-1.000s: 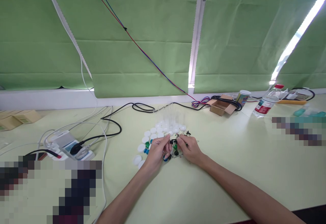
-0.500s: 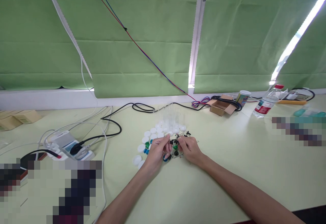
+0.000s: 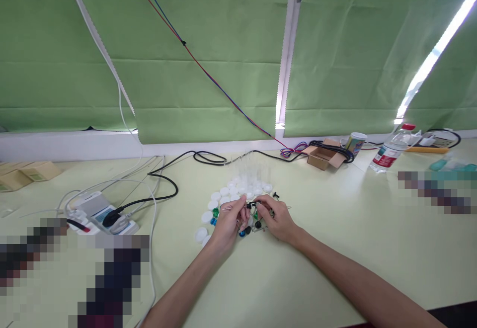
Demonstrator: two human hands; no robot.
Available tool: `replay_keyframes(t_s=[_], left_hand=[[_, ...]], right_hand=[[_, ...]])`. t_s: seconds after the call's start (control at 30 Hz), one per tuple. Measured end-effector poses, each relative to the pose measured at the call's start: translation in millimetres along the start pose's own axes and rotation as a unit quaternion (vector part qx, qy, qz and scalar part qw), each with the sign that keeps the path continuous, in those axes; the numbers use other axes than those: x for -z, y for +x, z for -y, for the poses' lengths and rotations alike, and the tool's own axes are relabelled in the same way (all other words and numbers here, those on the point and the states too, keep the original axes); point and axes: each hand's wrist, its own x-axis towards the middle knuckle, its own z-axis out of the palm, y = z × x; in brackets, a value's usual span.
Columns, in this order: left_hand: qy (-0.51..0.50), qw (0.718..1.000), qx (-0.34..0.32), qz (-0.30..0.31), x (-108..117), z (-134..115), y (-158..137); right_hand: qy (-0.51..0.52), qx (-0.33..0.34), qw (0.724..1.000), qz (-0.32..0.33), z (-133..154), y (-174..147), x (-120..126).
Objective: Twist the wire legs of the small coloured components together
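Observation:
Between my two hands is a small black part (image 3: 252, 205), its exact kind too small to make out. My left hand (image 3: 231, 221) pinches its left end, and a thin clear strand sticks out leftward from the fingers. On the other side, the fingers of my right hand (image 3: 275, 216) close on its right end. Round white caps (image 3: 207, 217) lie on the table to the left of and behind my hands. Small green (image 3: 215, 212) and blue pieces (image 3: 242, 233) lie close by, with black round pieces (image 3: 258, 224) below the fingers. Clear upright tubes (image 3: 249, 169) stand behind.
A power strip (image 3: 106, 213) with plugs and white and black cables lies at left. Toward the back right are an open cardboard box (image 3: 324, 156), a can (image 3: 356, 143) and a water bottle (image 3: 391, 151). Yellowish boxes (image 3: 39, 170) sit at far left, and green blinds hang behind.
My right fingers have shifted slightly left and up along the black part, covering more of its right end. My left hand stays nearly in place.

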Motion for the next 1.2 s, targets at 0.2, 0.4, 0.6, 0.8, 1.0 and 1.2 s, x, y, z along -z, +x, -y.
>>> replay_keyframes(t_s=[0.2, 0.4, 0.6, 0.8, 1.0, 1.2], left_hand=[[0.016, 1.000, 0.005, 0.005, -0.3, 0.2, -0.7], [0.031, 0.999, 0.009, 0.007, -1.5, -0.8, -1.8], [0.037, 0.999, 0.013, 0.015, -2.6, -0.7, -2.7], [0.029, 0.999, 0.020, 0.014, -2.8, -0.5, -2.6], [0.007, 1.000, 0.009, 0.001, -1.0, 0.3, -0.3], [-0.004, 1.000, 0.006, -0.006, -0.4, 1.1, 0.3]], right_hand=[[-0.022, 0.010, 1.000, -0.003, 0.5, 1.5, 1.7], [-0.024, 0.015, 1.000, -0.003, 0.9, 1.9, 1.4], [-0.038, 0.017, 0.999, -0.015, -0.8, 2.1, 0.7], [-0.048, 0.026, 0.998, -0.028, -3.3, 1.6, 0.1], [-0.017, -0.006, 1.000, -0.025, -3.4, -1.1, 0.3], [-0.002, 0.003, 1.000, -0.009, 1.8, -1.0, 1.0]])
